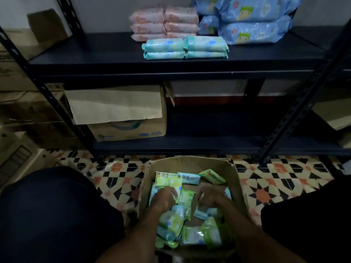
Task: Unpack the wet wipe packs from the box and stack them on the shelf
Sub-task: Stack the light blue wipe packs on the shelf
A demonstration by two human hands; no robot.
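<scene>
Open brown cardboard box (190,162) at 6 o'clock on patterned tile floor (266,186), near rim partly hidden by forearms. Loose green and pale-blue wet wipe packs (191,235) inside. Left hand (164,196) and right hand (209,197) down among packs, fingers bent; whether gripping, cannot tell in dim blur. Four teal packs (185,47) stacked at 12 o'clock on dark metal shelf (95,57).

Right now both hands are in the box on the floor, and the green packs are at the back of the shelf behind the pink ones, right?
Not quite. The head view shows the green packs at the front of the shelf, before the pink packs, not behind them. The rest is right: the left hand and the right hand are both in the box on the floor.
</scene>
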